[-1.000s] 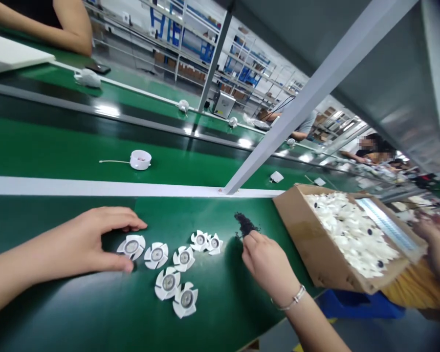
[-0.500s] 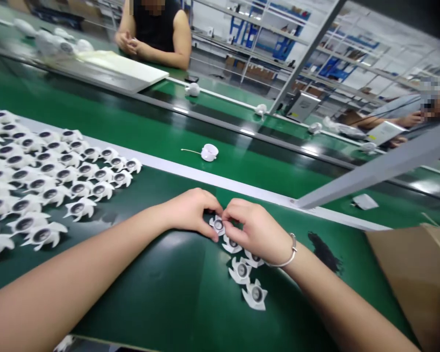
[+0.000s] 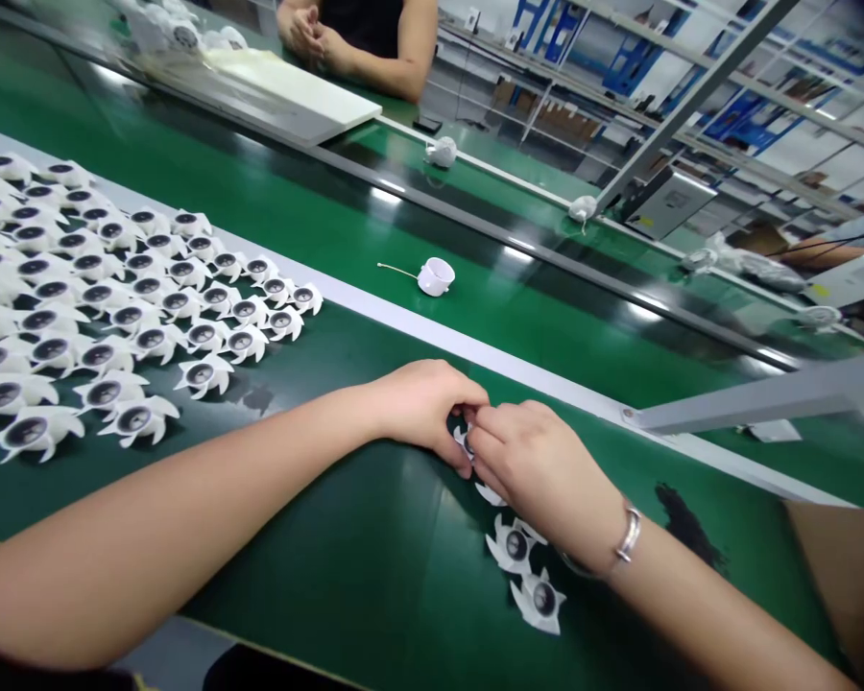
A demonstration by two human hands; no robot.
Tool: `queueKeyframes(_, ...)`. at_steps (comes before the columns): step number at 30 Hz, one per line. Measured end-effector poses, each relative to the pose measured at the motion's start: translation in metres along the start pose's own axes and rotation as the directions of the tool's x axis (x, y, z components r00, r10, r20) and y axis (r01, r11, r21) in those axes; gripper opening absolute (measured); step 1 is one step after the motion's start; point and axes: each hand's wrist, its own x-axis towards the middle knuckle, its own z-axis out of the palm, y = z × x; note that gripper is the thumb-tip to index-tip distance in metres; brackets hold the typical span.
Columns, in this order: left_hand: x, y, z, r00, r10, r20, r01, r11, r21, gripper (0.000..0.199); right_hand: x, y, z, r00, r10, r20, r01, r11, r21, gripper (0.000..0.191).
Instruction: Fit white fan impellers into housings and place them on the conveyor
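Note:
My left hand (image 3: 428, 408) curls its thumb and index finger around a small white fan impeller (image 3: 463, 440) with a dark round hub. Against the same impeller, my right hand (image 3: 547, 470) presses its closed fingers from the right, hiding most of it. A silver bracelet circles my right wrist. Below and partly under my right hand lie more white impellers, among them one with its hub showing (image 3: 516, 545) and another nearest me (image 3: 544, 600). All of these rest on the dark green table (image 3: 360, 537).
Many white impellers (image 3: 151, 341) stand in rows on the left. Beyond a pale rail, a white ring-shaped housing (image 3: 436, 276) with a thin wire lies on the green belt. A grey post (image 3: 763, 398) and a cardboard box (image 3: 842, 566) are at right. Across the line sits a person with clasped hands.
The camera view has shifted, so the scene sits further right. My right hand has turned further over the impeller and covers more of it; the left keeps its curled grip.

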Motion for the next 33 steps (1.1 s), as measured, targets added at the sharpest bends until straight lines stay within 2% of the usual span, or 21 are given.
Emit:
queueKeyframes(4, -0.002, 0.002, 0.001, 1.000, -0.023, -0.010, 0.022, 0.999, -0.043, 0.036, -0.002, -0.008, 0.001, 0.994, -0.091, -0.067, 0.082, 0.989, -0.127, 0.018)
queueKeyframes(9, -0.003, 0.001, 0.002, 0.999, -0.044, -0.005, 0.043, 0.991, -0.127, 0.038, -0.014, -0.026, -0.002, 0.988, -0.151, -0.046, 0.133, 0.954, -0.270, 0.024)
queueKeyframes(12, -0.002, 0.001, 0.001, 0.998, -0.058, 0.006, 0.059, 0.990, -0.129, 0.048, -0.018, -0.008, -0.014, 0.991, -0.127, -0.038, 0.116, 0.971, -0.207, 0.024)
queueKeyframes(14, -0.002, 0.001, -0.001, 0.999, -0.053, 0.012, 0.054, 0.991, -0.124, 0.052, -0.011, 0.020, -0.023, 0.996, -0.010, -0.083, 0.000, 0.993, -0.116, 0.022)
queueKeyframes(16, -0.002, 0.000, -0.001, 0.999, -0.030, 0.014, 0.031, 0.992, -0.122, 0.054, 0.011, 0.051, -0.028, 0.970, 0.183, -0.162, -0.188, 0.982, -0.011, 0.022)
queueKeyframes(18, -0.002, -0.003, -0.001, 1.000, 0.005, 0.006, -0.004, 0.992, -0.124, 0.055, 0.047, 0.073, -0.027, 0.934, 0.305, -0.186, -0.298, 0.952, 0.067, 0.026)
queueKeyframes(20, -0.002, -0.006, 0.000, 0.999, 0.040, -0.006, -0.041, 0.991, -0.126, 0.058, 0.093, 0.081, -0.017, 0.935, 0.317, -0.157, -0.305, 0.947, 0.098, 0.048)
queueKeyframes(22, -0.002, -0.008, 0.000, 0.998, 0.068, -0.012, -0.069, 0.989, -0.127, 0.059, 0.143, 0.077, -0.004, 0.941, 0.298, -0.162, -0.289, 0.954, 0.076, 0.069)
queueKeyframes(24, -0.003, -0.009, 0.000, 0.997, 0.080, -0.009, -0.081, 0.987, -0.138, 0.059, 0.187, 0.068, 0.008, 0.951, 0.270, -0.152, -0.266, 0.963, 0.045, 0.071)
queueKeyframes(26, -0.005, -0.010, -0.001, 0.997, 0.076, -0.002, -0.075, 0.984, -0.163, 0.059, 0.220, 0.061, 0.016, 0.971, 0.206, -0.119, -0.205, 0.979, 0.020, 0.061)
queueKeyframes(29, -0.006, -0.011, -0.001, 0.998, 0.068, 0.000, -0.067, 0.981, -0.183, 0.060, 0.236, 0.060, 0.015, 0.986, 0.158, -0.060, -0.158, 0.987, 0.007, 0.039)
queueKeyframes(31, -0.006, -0.009, -0.002, 0.997, 0.071, -0.002, -0.071, 0.982, -0.173, 0.061, 0.223, 0.063, 0.006, 0.983, 0.174, -0.053, -0.173, 0.985, 0.010, 0.031)
queueKeyframes(33, -0.006, -0.007, -0.002, 0.998, 0.066, 0.002, -0.065, 0.984, -0.164, 0.061, 0.190, 0.065, -0.007, 0.977, 0.197, -0.082, -0.195, 0.980, 0.029, 0.029)
